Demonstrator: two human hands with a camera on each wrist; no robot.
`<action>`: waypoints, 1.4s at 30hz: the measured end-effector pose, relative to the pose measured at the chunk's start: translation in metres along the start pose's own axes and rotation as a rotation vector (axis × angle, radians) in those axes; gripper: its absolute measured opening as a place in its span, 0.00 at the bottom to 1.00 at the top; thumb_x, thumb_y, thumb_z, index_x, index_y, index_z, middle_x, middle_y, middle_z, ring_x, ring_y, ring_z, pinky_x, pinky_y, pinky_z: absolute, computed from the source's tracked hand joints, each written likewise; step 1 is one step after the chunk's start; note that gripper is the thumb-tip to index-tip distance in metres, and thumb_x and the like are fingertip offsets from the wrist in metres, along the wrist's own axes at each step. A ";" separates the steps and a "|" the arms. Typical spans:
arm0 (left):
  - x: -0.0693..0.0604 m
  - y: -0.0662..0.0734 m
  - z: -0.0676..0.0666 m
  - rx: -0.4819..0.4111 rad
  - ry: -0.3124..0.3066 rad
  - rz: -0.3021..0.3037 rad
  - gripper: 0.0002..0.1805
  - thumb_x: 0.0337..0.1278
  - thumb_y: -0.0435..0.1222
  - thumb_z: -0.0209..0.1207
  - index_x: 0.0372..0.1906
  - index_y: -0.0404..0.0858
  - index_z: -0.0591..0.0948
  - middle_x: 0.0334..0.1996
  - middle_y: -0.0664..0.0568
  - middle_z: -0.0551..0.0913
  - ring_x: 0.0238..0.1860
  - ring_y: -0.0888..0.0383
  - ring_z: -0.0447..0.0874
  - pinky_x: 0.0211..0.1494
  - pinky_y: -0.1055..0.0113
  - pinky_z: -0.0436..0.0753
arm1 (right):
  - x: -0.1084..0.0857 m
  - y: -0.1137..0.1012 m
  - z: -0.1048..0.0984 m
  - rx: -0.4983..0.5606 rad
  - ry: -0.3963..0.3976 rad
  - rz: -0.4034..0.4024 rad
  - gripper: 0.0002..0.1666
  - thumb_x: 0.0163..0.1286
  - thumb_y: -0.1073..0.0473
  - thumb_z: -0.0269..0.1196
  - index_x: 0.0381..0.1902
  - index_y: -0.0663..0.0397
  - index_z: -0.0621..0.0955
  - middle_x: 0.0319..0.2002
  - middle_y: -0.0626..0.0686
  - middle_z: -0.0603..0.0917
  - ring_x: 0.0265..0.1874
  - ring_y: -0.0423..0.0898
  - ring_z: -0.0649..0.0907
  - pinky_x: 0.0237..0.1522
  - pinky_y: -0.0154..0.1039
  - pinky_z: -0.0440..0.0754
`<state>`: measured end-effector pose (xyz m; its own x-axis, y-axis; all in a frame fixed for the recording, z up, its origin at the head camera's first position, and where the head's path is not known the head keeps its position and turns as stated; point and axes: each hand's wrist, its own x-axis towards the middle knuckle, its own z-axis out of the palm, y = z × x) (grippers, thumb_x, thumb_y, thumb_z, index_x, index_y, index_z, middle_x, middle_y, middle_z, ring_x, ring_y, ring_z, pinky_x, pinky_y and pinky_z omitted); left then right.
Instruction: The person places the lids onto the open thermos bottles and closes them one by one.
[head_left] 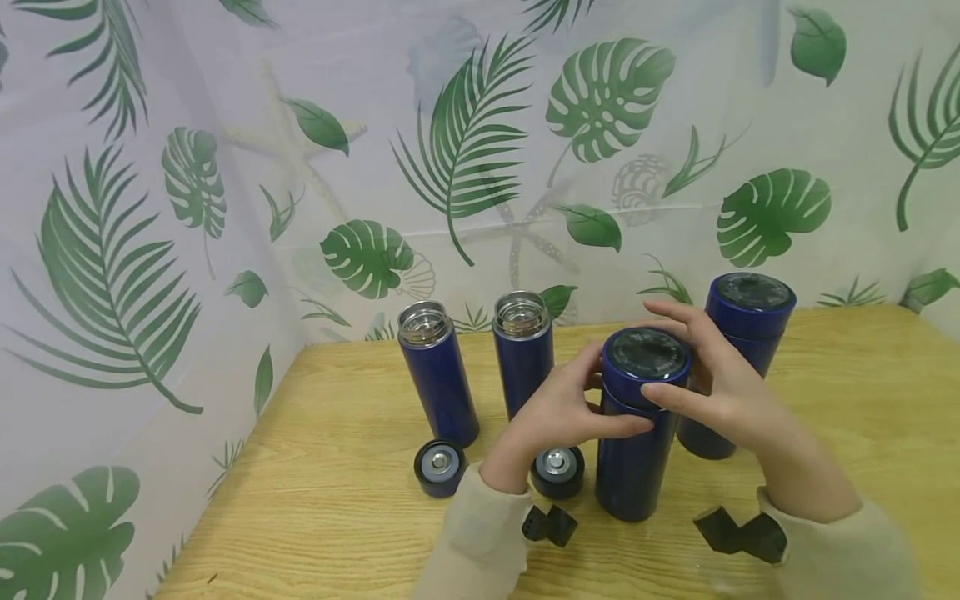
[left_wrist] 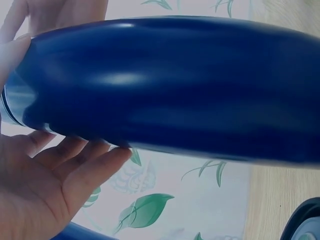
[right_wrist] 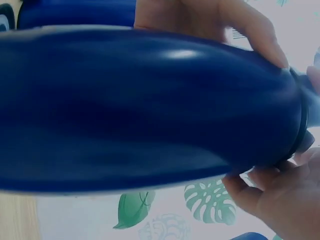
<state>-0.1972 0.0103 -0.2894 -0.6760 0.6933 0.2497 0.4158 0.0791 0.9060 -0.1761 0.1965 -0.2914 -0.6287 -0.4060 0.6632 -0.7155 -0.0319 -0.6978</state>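
Note:
A dark blue vacuum flask point(head_left: 633, 475) stands upright near the front of the table, its lid point(head_left: 647, 354) on top. My left hand point(head_left: 555, 408) grips the upper body from the left, thumb across the front just below the lid seam. From the right, my right hand point(head_left: 731, 396) holds the lid, with its thumb in front and fingers around the back. In the left wrist view the left fingers point(left_wrist: 95, 172) curl along the flask's side. The right wrist view shows the right hand point(right_wrist: 285, 195) at the lid end. Some fingertips are hidden behind the flask.
Two lidless flasks, one at left point(head_left: 442, 387) and one near the middle point(head_left: 522, 367), stand behind. Their upturned lids point(head_left: 440, 468) point(head_left: 557, 472) lie in front of them. Another lidded flask point(head_left: 750, 312) stands behind my right hand. A leaf-patterned cloth point(head_left: 465, 167) borders the wooden table point(head_left: 330, 500).

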 end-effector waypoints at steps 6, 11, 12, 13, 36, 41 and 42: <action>0.001 -0.002 0.002 0.016 0.019 -0.026 0.36 0.43 0.29 0.64 0.61 0.41 0.63 0.49 0.54 0.71 0.44 0.65 0.73 0.37 0.72 0.77 | 0.000 -0.007 0.007 -0.320 0.138 0.162 0.44 0.47 0.74 0.67 0.61 0.58 0.60 0.47 0.53 0.72 0.40 0.37 0.76 0.39 0.23 0.72; 0.004 -0.009 0.002 0.050 0.033 -0.038 0.36 0.42 0.31 0.66 0.60 0.43 0.63 0.49 0.56 0.71 0.43 0.65 0.73 0.36 0.72 0.77 | 0.001 -0.011 0.014 -0.550 0.198 0.315 0.47 0.44 0.62 0.72 0.60 0.55 0.61 0.46 0.60 0.71 0.40 0.48 0.75 0.36 0.32 0.72; 0.004 -0.009 0.002 0.047 0.030 -0.041 0.37 0.42 0.31 0.66 0.60 0.43 0.63 0.49 0.55 0.71 0.43 0.65 0.73 0.36 0.72 0.77 | 0.001 -0.011 0.014 -0.558 0.189 0.313 0.47 0.44 0.62 0.72 0.61 0.54 0.61 0.47 0.59 0.71 0.40 0.48 0.74 0.37 0.33 0.72; 0.003 -0.009 0.002 0.044 0.026 -0.043 0.37 0.42 0.31 0.65 0.60 0.43 0.62 0.49 0.55 0.71 0.43 0.65 0.73 0.36 0.72 0.77 | 0.001 -0.010 0.013 -0.552 0.175 0.296 0.46 0.46 0.63 0.71 0.61 0.54 0.60 0.48 0.58 0.71 0.42 0.46 0.73 0.39 0.33 0.71; 0.008 -0.025 0.002 0.053 0.022 -0.047 0.38 0.41 0.35 0.67 0.60 0.47 0.62 0.49 0.58 0.70 0.44 0.65 0.72 0.36 0.72 0.77 | 0.000 -0.009 0.009 -0.506 0.148 0.247 0.48 0.45 0.67 0.70 0.62 0.56 0.58 0.49 0.58 0.70 0.44 0.45 0.72 0.39 0.29 0.70; 0.008 -0.024 0.003 0.043 0.022 -0.062 0.39 0.41 0.36 0.67 0.61 0.48 0.61 0.48 0.58 0.70 0.44 0.64 0.72 0.36 0.72 0.77 | -0.001 0.000 -0.003 -0.100 -0.021 0.017 0.49 0.48 0.83 0.58 0.65 0.62 0.50 0.55 0.54 0.68 0.48 0.39 0.74 0.44 0.27 0.72; 0.008 -0.025 0.003 0.042 0.024 -0.066 0.39 0.41 0.36 0.67 0.61 0.48 0.60 0.49 0.59 0.70 0.45 0.64 0.72 0.36 0.72 0.77 | 0.000 0.002 -0.006 -0.030 -0.049 -0.014 0.49 0.48 0.84 0.56 0.66 0.63 0.49 0.56 0.54 0.68 0.48 0.41 0.74 0.44 0.28 0.73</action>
<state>-0.2115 0.0161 -0.3107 -0.7168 0.6684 0.1988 0.3949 0.1541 0.9057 -0.1791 0.2016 -0.2917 -0.6035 -0.4500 0.6582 -0.7332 -0.0112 -0.6799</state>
